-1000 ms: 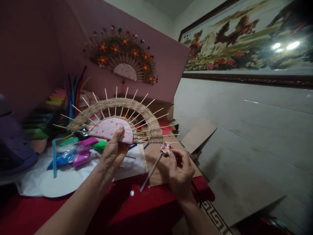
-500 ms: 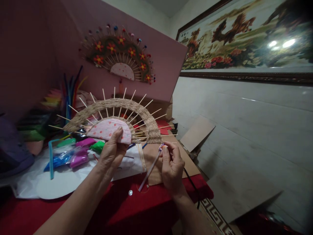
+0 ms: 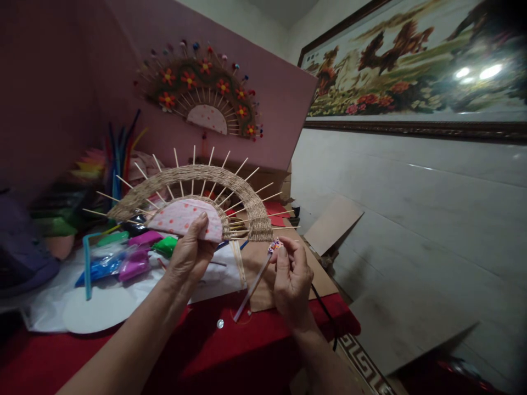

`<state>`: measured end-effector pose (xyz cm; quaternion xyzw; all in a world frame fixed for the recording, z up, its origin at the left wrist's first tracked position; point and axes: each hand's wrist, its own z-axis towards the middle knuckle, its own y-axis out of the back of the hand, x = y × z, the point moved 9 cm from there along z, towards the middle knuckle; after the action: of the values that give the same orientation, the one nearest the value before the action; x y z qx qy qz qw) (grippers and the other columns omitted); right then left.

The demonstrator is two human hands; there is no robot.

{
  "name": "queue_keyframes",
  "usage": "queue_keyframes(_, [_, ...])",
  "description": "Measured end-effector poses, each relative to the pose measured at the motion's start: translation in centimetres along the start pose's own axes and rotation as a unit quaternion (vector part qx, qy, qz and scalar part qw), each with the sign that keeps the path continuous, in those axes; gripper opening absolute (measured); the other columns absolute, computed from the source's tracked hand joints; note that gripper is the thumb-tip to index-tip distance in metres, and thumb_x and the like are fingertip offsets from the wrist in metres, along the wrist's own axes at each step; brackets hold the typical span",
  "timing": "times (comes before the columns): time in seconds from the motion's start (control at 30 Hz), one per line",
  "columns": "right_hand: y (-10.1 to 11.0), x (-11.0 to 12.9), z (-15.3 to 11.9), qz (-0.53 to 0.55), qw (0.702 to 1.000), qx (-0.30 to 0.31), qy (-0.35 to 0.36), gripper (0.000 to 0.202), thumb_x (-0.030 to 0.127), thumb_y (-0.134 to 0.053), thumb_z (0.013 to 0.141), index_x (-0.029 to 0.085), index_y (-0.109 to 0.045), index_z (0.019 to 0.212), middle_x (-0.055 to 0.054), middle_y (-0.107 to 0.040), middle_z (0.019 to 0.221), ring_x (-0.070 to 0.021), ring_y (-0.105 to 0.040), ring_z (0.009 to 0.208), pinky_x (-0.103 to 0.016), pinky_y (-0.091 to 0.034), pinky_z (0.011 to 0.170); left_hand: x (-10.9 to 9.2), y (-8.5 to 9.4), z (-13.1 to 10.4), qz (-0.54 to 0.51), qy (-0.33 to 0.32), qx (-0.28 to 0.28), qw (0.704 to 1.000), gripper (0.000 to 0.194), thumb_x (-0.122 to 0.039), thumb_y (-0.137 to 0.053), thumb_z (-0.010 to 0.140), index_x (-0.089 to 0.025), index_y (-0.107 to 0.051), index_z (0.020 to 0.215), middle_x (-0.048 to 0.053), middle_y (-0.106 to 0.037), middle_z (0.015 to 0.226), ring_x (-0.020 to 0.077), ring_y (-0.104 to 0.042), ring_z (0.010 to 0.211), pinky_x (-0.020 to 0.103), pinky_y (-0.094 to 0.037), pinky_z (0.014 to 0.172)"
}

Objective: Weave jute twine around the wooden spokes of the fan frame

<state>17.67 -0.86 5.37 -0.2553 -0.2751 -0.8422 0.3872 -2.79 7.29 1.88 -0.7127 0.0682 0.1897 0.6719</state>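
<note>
Between the thumb and fingers of my left hand (image 3: 192, 241) is a half-round fan (image 3: 206, 174) of thin wooden sticks woven with tan twine. Its inner half-disc (image 3: 175, 216) is covered in pale cloth with red dots, and my thumb presses on that cloth. My right hand (image 3: 291, 269) is closed on what looks like a small glue gun (image 3: 275, 245) with a colourful pattern, mostly hidden by my fingers. A translucent glue stick (image 3: 252, 289) slants out of it toward the table. It is close beside the fan's lower right end; contact cannot be made out.
A finished-looking fan with felt flowers (image 3: 206, 88) hangs on the pink board. Bags of coloured clay (image 3: 135, 262), a white oval (image 3: 96, 311) and brown cardboard (image 3: 263, 293) lie on the red tablecloth (image 3: 197, 356). A black cord (image 3: 325, 312) passes right of my hand.
The whole view has shifted very slightly. My right fingers have turned a little on the patterned glue gun. The fan stays in the same hold.
</note>
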Motion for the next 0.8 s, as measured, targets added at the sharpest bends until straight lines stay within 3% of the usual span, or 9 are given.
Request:
queue_keyframes(0.53, [-0.2,0.9,0.0,-0.058,0.997,0.011,0.05,0.026,0.021,-0.039,0.09,0.019,-0.056,0.11,-0.004,-0.064,0.083,-0.0131,-0.06,0.067,-0.026,-0.044,0.063,-0.1,-0.2,0.0,0.009,-0.016,0.016,1.0,0.022,0.0,-0.06,0.073,-0.018,-0.06,0.086,-0.002,-0.067,0.069,0.0091,-0.062,0.057,0.017,-0.053,0.054])
queue_keyframes(0.7, [0.3,0.8,0.1,-0.049,0.998,-0.004,0.039,0.025,0.02,-0.039,0.091,0.018,-0.055,0.11,0.0,-0.06,0.068,-0.0122,-0.058,0.06,-0.025,-0.043,0.059,-0.2,-0.3,0.0,0.019,-0.021,0.018,0.999,0.018,-0.001,-0.062,0.072,-0.015,-0.06,0.083,-0.001,-0.067,0.07,0.0084,-0.062,0.059,0.017,-0.053,0.056])
queue_keyframes(0.8, [0.6,1.6,-0.1,-0.067,0.994,-0.028,0.076,0.024,0.018,-0.042,0.089,0.017,-0.055,0.109,-0.004,-0.063,0.082,-0.0143,-0.06,0.072,-0.026,-0.045,0.064,-0.2,-0.2,0.0,0.02,-0.017,0.017,0.999,0.017,-0.001,-0.063,0.071,-0.014,-0.059,0.081,-0.002,-0.066,0.07,0.0081,-0.062,0.059,0.017,-0.052,0.056])
